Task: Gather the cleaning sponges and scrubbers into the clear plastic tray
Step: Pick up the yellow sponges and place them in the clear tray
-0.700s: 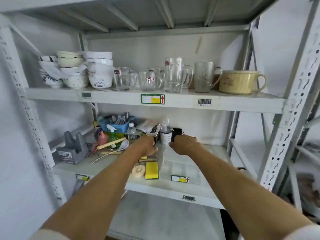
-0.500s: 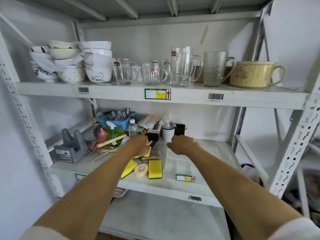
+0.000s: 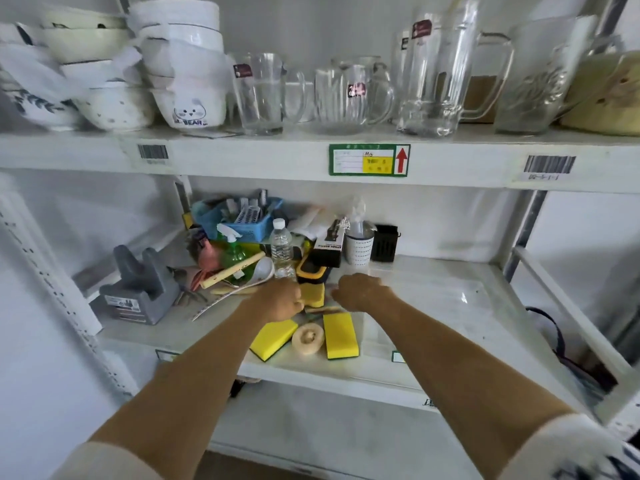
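Three yellow sponges on the lower shelf point(image 3: 433, 299): one tilted sponge point(image 3: 273, 337) near the front edge, one upright sponge point(image 3: 340, 336) to its right, one far sponge point(image 3: 312, 294) between the two hands. One round loofah scrubber point(image 3: 307, 339) lying between the two near sponges, just beside both. One clear plastic tray point(image 3: 450, 306) filling the right half of the same shelf, faint and hard to trace, its near-left part just right of the upright sponge. Two bare hands reaching in. Left hand point(image 3: 282, 301) curled nearly closed, fingers touching the left edge of the far sponge; grip on it not clear. Right hand point(image 3: 360, 292) palm down, fingers bent narrow, resting at the far-left part of the tray; anything held cannot be told. Behind the hands: one water bottle point(image 3: 281, 247), one blue basket point(image 3: 242, 220). On the upper shelf: stacked bowls point(image 3: 114, 71) left, glass mugs point(image 3: 353, 91) right.
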A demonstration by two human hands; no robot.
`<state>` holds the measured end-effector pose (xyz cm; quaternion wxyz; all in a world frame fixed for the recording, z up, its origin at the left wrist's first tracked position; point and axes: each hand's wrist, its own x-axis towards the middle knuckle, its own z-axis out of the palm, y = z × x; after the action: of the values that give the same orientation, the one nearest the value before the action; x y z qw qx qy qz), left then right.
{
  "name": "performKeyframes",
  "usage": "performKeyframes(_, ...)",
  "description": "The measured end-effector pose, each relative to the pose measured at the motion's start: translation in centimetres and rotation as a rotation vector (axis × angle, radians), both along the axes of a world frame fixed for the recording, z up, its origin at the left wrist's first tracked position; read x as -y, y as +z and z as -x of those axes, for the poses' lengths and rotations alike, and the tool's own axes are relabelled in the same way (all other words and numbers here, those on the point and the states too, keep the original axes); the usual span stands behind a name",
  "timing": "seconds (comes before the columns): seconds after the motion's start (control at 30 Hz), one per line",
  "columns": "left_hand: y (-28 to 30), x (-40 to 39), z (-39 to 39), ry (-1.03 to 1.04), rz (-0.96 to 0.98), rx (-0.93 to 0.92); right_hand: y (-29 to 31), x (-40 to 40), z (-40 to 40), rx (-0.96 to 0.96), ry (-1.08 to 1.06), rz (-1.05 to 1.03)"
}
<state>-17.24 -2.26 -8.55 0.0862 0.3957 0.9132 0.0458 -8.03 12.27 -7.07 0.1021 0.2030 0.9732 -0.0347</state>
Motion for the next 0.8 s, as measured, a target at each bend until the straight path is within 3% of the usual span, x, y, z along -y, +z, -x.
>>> performKeyframes(0.2, -4.4, 0.5, 4.5, -0.023, 0.091, 0.029, -3.9, -0.6, 3.8, 0.031, -0.072, 0.087)
performKeyframes(0.4, -7.6, 0.3, 7.5, -0.053, 0.189, 0.073, -7.2, -1.1, 5.9, 0.099, -0.021, 0.033)
performKeyframes(0.8, -11.9, -0.2, 8.4, 0.055, 0.184, 0.057, -10.4, -2.9, 7.1, 0.137, 0.081, -0.051)
